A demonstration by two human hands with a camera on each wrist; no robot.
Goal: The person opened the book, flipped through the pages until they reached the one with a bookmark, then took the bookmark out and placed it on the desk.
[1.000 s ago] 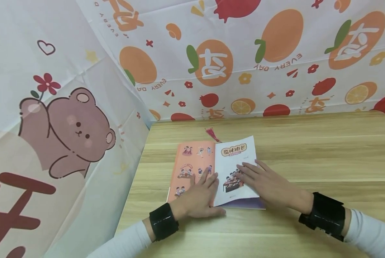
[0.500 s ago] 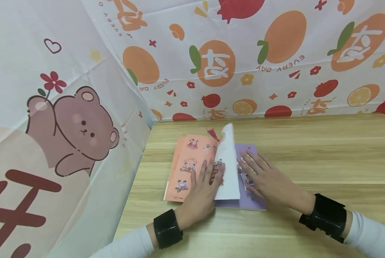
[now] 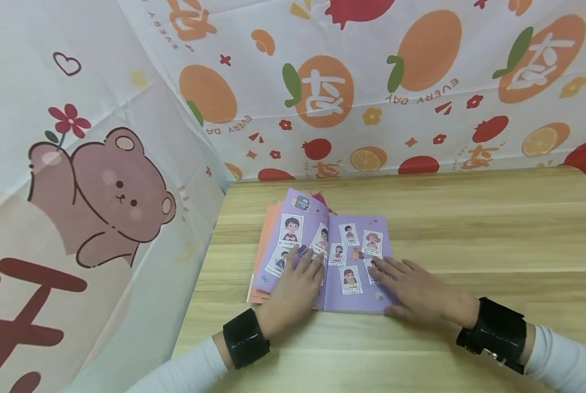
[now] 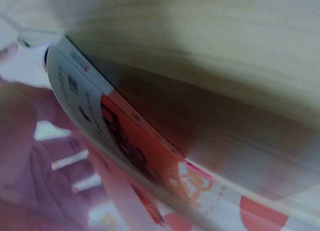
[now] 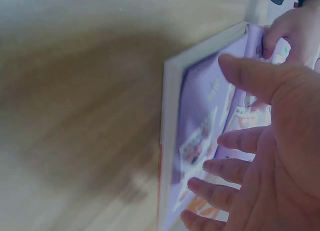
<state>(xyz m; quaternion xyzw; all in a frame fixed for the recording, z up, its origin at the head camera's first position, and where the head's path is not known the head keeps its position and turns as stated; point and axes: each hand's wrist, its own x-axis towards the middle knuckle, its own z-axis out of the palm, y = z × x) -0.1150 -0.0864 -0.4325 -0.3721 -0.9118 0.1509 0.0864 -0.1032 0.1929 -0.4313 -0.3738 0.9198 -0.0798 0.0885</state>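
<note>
A book (image 3: 337,303) lies open on the wooden table, showing a purple spread with small framed cartoon portraits. My left hand (image 3: 293,292) rests on the left purple page (image 3: 300,204) with fingers spread. That page stands slightly raised over the orange pages (image 3: 269,218) beneath it. At the right page's outer edge is my right hand (image 3: 416,289), its straight fingers over the lower right portraits. In the right wrist view the right hand (image 5: 260,156) has its fingers extended over the purple page (image 5: 200,106). The left wrist view shows the left hand (image 4: 55,156) beside the book's red and white cover (image 4: 135,136).
A pink tassel (image 3: 318,197) sticks out at the top of the book. The wooden table (image 3: 470,229) extends to the right and front. Behind it hangs a fruit-print cloth (image 3: 371,125), and at the left a cloth with a bear (image 3: 121,191). Each wrist wears a black band (image 3: 246,338).
The white page, first on the right side, has swung over to the left, uncovering the purple spread. My left hand has shifted slightly left, and the right hand stays near the right edge.
</note>
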